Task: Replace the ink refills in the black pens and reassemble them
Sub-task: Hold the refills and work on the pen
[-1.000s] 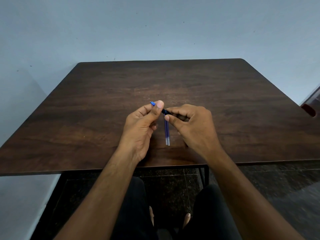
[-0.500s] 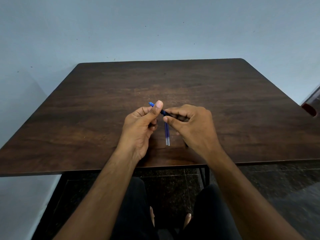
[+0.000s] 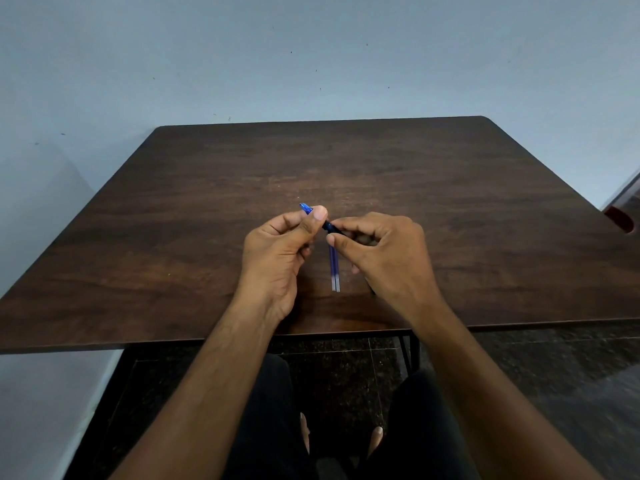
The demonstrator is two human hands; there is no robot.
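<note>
My left hand [image 3: 277,251] sits left of centre over the table [image 3: 173,220], fingers curled in and thumb pressed over the top, pinching the blue end [image 3: 304,206] of a pen part that sticks out far-left past the thumb. Just right of it, a short dark stretch of the pen [image 3: 331,227] bridges the gap to my right hand [image 3: 384,258], whose forefinger and thumb are closed on its other end, the remaining fingers loosely curled.

Two blue refills [image 3: 334,268] lie side by side on the table between and below the hands, pale ends pointing toward me, near the table's near edge.

What worries me: both grips are fingertip pinches on a thin, smooth piece. If I twist or pull apart too hard, I judge the halves could pop loose and a small part could drop to the table or roll off the near edge onto the floor. A knock from either wrist could also send the refills rolling the same way.

Hard to make out: my hands cover most of the pen, so I cannot tell whether it is joined, half unscrewed or already carries a refill. Something dark shows under my right palm; I cannot say what it is. At the far right a red object [image 3: 621,219] is cut off by the frame.
</note>
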